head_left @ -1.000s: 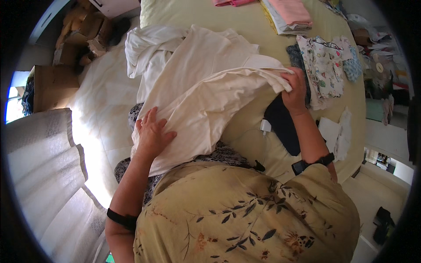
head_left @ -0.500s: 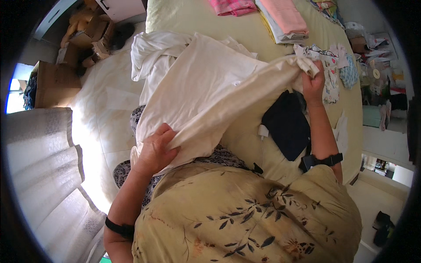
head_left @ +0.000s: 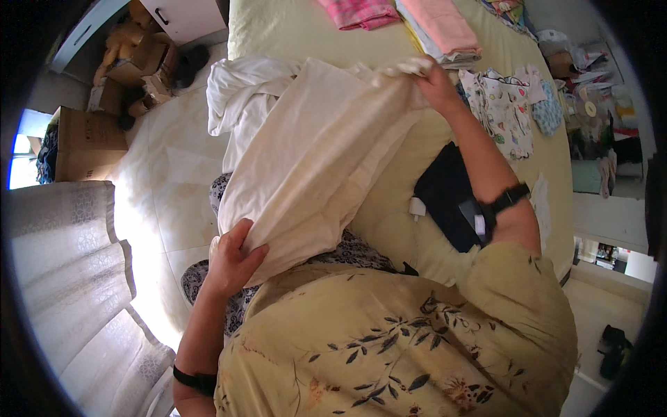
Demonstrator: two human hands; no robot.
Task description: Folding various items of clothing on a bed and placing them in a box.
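A cream-white cloth garment stretches across my lap and the bed; its exact kind I cannot make out. My left hand grips its near left edge, thumb on top and some fingers hidden by the cloth. At the far right, the bunched end is held in my right hand, fingers wrapped round it. Beyond its left side lies a crumpled white cloth. Under my right forearm is a folded black cloth on the bed, with a small white object beside it.
The bed's pale yellow sheet bears a pink and white folded stack, a pink checked cloth and a printed cloth. Cardboard boxes and a curtain stand at left; cluttered shelves at right.
My right hand has moved left and away from me, bringing the bunched end of the garment over its middle. The stretched fold has slackened. My left hand has shifted slightly left and nearer.
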